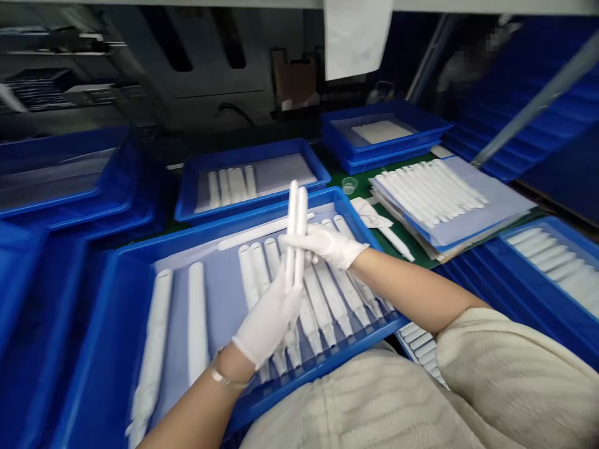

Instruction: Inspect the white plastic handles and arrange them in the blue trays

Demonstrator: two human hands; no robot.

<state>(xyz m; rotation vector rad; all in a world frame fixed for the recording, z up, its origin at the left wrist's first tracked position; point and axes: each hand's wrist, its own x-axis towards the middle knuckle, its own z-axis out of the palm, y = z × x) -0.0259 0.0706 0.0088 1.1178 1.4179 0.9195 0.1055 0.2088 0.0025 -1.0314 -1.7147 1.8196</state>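
Observation:
Both my hands wear thin white gloves. Two slim white sticks [301, 218] with rounded tips stand upright, side by side, above a blue tray. Around their lower ends is my left hand [274, 318], closed, and their bottoms are hidden in it. From the right, my right hand [330, 244] pinches them near the middle. Beneath my hands the blue tray [135, 249], lined with pale paper, holds a row of white sticks [334, 293] with clear wrapping at their near ends. Two more sticks [198, 312] lie apart at the tray's left, and one lies crosswise along the back.
Behind is another blue tray [243, 149] with several sticks. To the right, a paper-covered stack [496, 187] carries a row of sticks, and a small clear cup [349, 184] stands nearby. Stacked blue trays [93, 209] flank the left; a metal post [538, 100] slants at right.

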